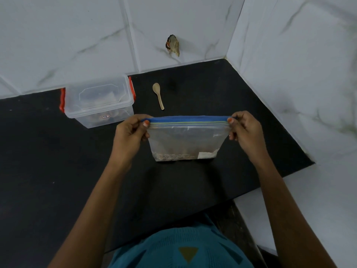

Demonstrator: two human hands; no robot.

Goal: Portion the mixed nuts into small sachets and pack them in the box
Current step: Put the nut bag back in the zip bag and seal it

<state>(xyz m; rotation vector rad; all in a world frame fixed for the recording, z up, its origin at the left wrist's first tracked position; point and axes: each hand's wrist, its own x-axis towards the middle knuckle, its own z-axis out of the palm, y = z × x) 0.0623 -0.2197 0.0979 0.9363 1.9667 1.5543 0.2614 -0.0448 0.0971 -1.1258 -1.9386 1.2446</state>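
Note:
A clear zip bag (pixel 186 139) with a blue top strip stands upright on the black counter (pixel 48 161), brown nuts showing dimly at its bottom. My left hand (pixel 130 135) pinches the bag's top left corner. My right hand (pixel 244 130) pinches the top right corner, so the strip is stretched flat between them. A clear plastic box (pixel 99 102) with red side clips and its lid on sits behind and to the left, with brownish contents faintly visible inside. A small wooden spoon (pixel 158 94) lies on the counter behind the bag.
White marble-look tiled walls (pixel 77 35) close the counter at the back and right, meeting in a corner. A hole with wires (pixel 172 45) shows in the back wall. The counter's front edge runs near my body.

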